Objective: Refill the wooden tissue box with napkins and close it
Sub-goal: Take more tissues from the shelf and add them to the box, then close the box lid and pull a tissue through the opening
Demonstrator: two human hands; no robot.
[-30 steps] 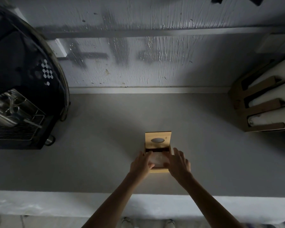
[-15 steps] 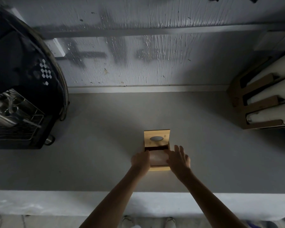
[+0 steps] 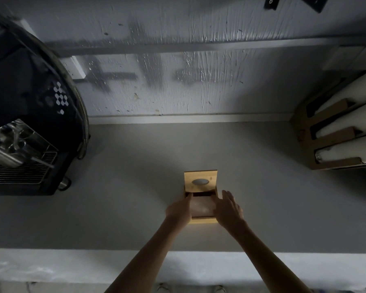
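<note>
The box [image 3: 201,220] is standing on the grey tabletop [image 3: 125,208], near the middle and toward the near edge. Its lid [image 3: 200,181] is standing up at the far side, with an oval slot facing the camera. Inside the box, the napkins [image 3: 202,206] are lying as a pale flat stack, in shadow.

The left hand [image 3: 179,211] is resting at the left wall of the box, with the fingers curled and the tips reaching over the edge into the box; its grip is narrow, and I cannot tell if it is pressing the napkins. The right hand [image 3: 228,210] is lying at the right wall, with the fingers spread and stretched toward the far side; its grip is wide and it is holding nothing.

At the far left, a dark coffee machine [image 3: 25,115] is standing on the tabletop. At the far right, a cardboard rack [image 3: 330,136] with white rolls is standing, well apart from the box.
</note>
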